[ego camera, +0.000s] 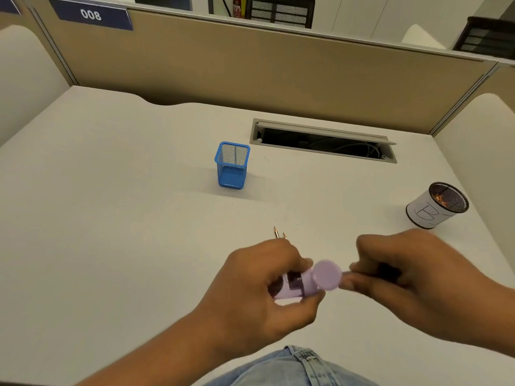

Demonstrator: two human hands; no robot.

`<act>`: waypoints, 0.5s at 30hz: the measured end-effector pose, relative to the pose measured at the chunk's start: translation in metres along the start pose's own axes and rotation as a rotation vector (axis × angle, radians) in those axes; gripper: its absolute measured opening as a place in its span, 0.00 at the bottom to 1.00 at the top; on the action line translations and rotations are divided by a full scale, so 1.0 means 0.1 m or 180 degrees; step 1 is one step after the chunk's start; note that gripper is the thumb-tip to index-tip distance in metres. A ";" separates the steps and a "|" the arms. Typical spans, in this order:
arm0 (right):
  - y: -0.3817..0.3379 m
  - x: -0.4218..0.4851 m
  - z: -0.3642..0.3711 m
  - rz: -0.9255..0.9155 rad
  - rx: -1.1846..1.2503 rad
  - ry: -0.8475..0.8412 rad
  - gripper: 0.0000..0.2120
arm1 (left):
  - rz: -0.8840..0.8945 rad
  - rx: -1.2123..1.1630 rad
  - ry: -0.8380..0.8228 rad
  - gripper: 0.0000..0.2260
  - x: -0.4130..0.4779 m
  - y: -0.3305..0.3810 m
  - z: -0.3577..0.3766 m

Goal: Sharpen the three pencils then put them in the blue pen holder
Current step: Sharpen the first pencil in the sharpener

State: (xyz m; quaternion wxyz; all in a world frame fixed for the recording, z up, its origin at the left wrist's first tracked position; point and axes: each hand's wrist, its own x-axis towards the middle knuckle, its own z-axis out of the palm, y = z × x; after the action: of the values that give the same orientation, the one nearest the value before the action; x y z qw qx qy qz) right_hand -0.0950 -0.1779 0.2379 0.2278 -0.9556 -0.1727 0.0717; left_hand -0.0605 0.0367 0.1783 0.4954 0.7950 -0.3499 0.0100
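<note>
My left hand grips a lilac pencil sharpener just above the near part of the white desk. Its round lid faces up and to the right. My right hand is closed right beside the lid; something thin and dark shows between its fingers, too blurred to name. Two sharpened pencil tips stick out on the desk behind my left hand, their shafts hidden by it. The blue mesh pen holder stands upright farther back, nothing visible inside it.
A round black mesh cup wrapped in white paper, with shavings inside, stands at the right. An open cable slot lies in the desk behind the holder. Beige partition walls enclose the desk. My jeans show at the near edge.
</note>
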 end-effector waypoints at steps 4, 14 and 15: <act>0.06 0.01 0.03 0.1644 0.1870 -0.0992 0.19 | 0.0529 0.0476 -0.0356 0.08 -0.09 -0.04 0.06; 0.08 -0.11 0.05 -0.1048 -0.1336 0.0262 0.11 | -0.1334 -0.1340 -0.0314 0.10 -0.08 0.04 0.03; 0.04 -0.11 0.08 -0.0836 -0.1139 0.0216 0.11 | -0.1042 -0.1067 -0.0239 0.10 -0.09 0.02 0.02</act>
State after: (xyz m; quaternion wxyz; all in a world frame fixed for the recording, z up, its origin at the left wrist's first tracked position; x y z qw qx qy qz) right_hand -0.1054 -0.1816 0.2297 0.0678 -0.9519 -0.2979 -0.0225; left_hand -0.0690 0.0398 0.1756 0.6022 0.7476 -0.2312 -0.1583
